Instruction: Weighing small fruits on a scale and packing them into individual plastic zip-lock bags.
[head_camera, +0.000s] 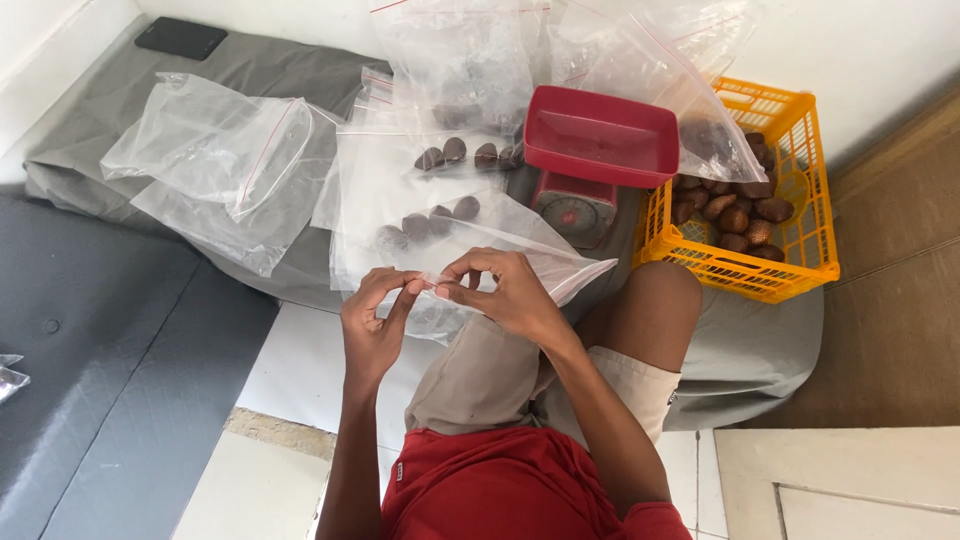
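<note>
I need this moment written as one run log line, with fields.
left hand: pinching zip bag edge | right hand: pinching same edge | bag: brown fruits inside | nearby: red scale, yellow basket

The person wears a red shirt with short sleeves; the cloth is plain and has soft folds across the chest. A small light tag sits on the side seam of the shirt. The shorts are of a light beige colour, with a broad turned hem at the leg end, and they end above the knee. Both forearms are bare, and so is the knee. The left hand and the right hand carry no ring, no watch and no glove.
</note>
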